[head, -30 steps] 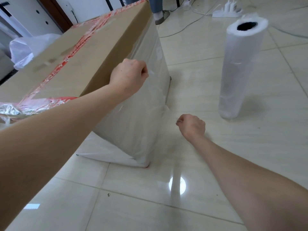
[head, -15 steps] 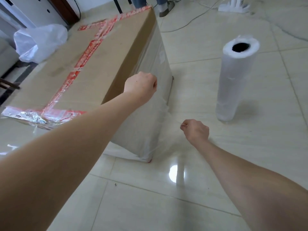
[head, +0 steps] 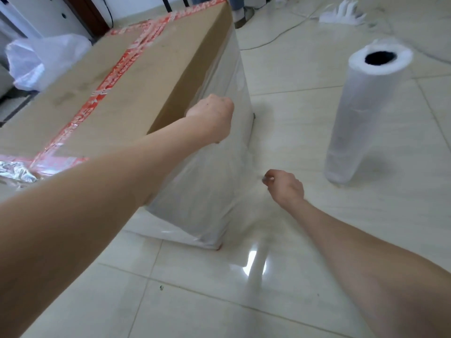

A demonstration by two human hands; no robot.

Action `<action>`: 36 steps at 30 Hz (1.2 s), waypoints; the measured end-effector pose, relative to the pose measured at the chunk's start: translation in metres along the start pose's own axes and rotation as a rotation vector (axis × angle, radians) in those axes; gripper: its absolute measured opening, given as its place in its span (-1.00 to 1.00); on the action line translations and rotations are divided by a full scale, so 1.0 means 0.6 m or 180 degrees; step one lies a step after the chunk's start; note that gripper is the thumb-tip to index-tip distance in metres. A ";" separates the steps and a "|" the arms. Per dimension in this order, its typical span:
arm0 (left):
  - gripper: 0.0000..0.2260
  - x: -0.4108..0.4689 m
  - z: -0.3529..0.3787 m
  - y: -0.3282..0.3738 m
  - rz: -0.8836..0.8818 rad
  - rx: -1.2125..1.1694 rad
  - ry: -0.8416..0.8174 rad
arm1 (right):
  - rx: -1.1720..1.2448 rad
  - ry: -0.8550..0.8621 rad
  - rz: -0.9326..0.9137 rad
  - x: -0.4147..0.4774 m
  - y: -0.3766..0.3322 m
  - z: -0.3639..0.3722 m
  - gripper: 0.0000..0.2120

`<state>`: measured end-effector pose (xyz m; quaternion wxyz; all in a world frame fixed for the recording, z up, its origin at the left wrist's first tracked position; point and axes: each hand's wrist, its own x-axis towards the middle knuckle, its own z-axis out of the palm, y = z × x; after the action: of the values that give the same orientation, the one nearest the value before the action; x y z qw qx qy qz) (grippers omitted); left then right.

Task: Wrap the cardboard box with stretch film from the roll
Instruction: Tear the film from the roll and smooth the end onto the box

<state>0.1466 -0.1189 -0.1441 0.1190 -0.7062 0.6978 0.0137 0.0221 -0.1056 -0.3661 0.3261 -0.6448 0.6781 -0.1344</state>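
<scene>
Beside box (head: pixel 136 76) — left hand (head: pixel 212 115), right hand (head: pixel 285 186) grip film (head: pixel 214 191).

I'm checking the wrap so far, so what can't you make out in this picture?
Head view:
Left hand: fingers hidden behind its own back, so its grip is unclear.
Box: far sides hidden by itself; near end cut off by the left edge.
Tape lettering: blurred.
Film by the right hand: clear, its edges too faint.
</scene>
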 end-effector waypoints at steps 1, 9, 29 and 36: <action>-0.89 0.000 -0.002 0.002 -0.0095 -0.0008 -0.0074 | 0.0064 0.0045 -0.0028 0.006 0.001 0.007 -0.83; -0.83 -0.004 -0.002 -0.010 -0.0378 -0.0047 -0.0027 | -0.0162 0.0277 -0.0139 0.033 -0.003 0.044 -0.82; -0.69 0.063 0.026 -0.014 0.0501 0.2705 0.0244 | -0.0214 0.0009 0.0120 0.098 -0.038 0.119 -0.76; -0.64 0.082 0.038 -0.032 0.0673 0.2892 0.0321 | -0.0044 -0.0134 0.0318 0.114 -0.070 0.145 -0.76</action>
<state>0.1701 -0.1632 -0.1728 0.3800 -0.5075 0.7061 -0.3154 0.1117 -0.1560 -0.4246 0.3421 -0.6151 0.7034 -0.0997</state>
